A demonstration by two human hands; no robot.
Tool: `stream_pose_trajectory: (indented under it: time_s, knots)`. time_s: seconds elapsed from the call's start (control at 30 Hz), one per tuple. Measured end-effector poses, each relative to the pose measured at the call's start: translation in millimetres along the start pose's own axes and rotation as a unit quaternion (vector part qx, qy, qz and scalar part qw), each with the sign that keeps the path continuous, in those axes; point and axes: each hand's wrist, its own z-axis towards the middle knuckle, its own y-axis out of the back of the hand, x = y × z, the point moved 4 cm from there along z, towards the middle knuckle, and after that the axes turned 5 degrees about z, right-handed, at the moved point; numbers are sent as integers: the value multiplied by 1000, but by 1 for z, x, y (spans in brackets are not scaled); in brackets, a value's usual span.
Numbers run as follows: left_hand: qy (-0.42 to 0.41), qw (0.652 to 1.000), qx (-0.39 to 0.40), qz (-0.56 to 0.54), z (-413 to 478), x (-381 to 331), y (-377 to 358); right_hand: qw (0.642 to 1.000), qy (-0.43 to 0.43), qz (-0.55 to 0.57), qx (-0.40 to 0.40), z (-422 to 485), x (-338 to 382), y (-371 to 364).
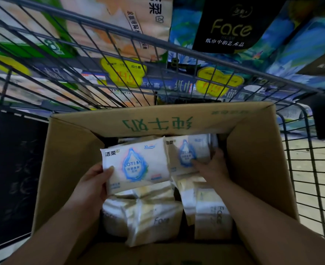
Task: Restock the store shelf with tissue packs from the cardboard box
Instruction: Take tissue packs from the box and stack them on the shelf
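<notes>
Above the open cardboard box [71, 169] in the cart [309, 169], my left fingers [108, 172] curl round one tissue pack [136, 165], while my right fingers [197, 163] clasp a second pack [183, 150] lying inside.

White tissue pack [136, 165] bears blue droplet.

Price tags [219, 84] blurred; cardboard box [71, 169] near flap cropped

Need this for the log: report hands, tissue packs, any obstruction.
Left hand grips one tissue pack over the cardboard box. Right hand grips a second pack inside it. Cart's wire wall stands between box and shelf stock.
</notes>
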Motion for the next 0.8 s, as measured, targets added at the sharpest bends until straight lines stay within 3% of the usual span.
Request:
stream_pose_trajectory:
  time_s: [0.13, 0.23, 0.33, 0.8]
  knots:
    - [-9, 1000, -3, 2, -2, -6, -2, 999, -26, -32, 6, 0, 2, -3]
    - [-8, 1000, -9, -2, -4, -7, -2, 998, -51, 30, 4, -6, 7, 3]
    - [-9, 1000, -8, -6, -11, -11, -4, 997, -24, 75, 20, -20, 15, 10]
    - [-50, 998, -9, -49, -105, -55, -10, 983, 109, 95, 115, -130, 95, 74]
